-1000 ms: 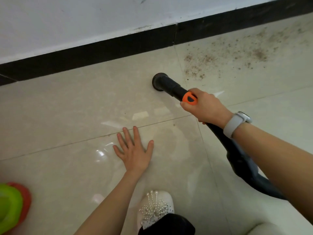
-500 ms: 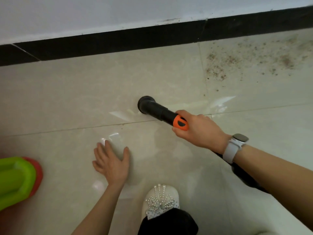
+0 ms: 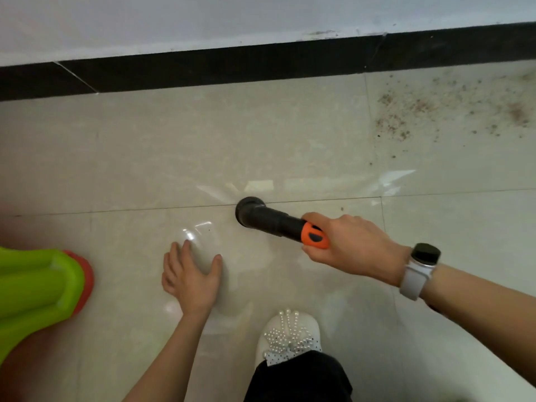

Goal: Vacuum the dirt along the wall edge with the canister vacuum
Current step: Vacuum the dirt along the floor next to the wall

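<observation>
One glossy cream tiled floor [image 3: 145, 158] meets one black baseboard [image 3: 232, 66] under a white wall. One green and red plastic object [image 3: 37, 288] sits far from the baseboard, at the left edge. One patch of brown dirt [image 3: 452, 114] lies just below the baseboard, to the right. One black vacuum hose nozzle with an orange collar [image 3: 269, 220] points at the floor, well short of the baseboard and left of the dirt. The right hand [image 3: 351, 246] grips its collar end; the nozzle mouth extends leftward beyond the fingers. The left hand [image 3: 191, 274] rests spread flat on the floor. One white beaded shoe [image 3: 290, 335] is nearest the viewer.
</observation>
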